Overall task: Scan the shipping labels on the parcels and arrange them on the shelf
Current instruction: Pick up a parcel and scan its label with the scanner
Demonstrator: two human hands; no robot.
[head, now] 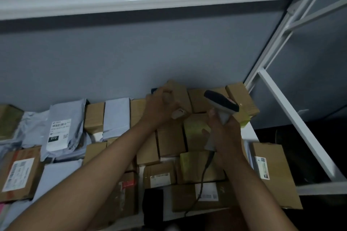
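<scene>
Your left hand (161, 107) gripping tilted brown box (177, 93) at back of shelf (247, 133), right hand (223, 133) clutching corded scanner (221, 105).

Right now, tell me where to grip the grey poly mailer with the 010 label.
Take the grey poly mailer by its free near edge, coming from the front. It lies flat and label-up on other mailers, boxed in on the right by a cardboard box, and its limp film suits a pinch.

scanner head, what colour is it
Dark grey or black on top of the scanner, over a lighter grey body; head view.
</scene>
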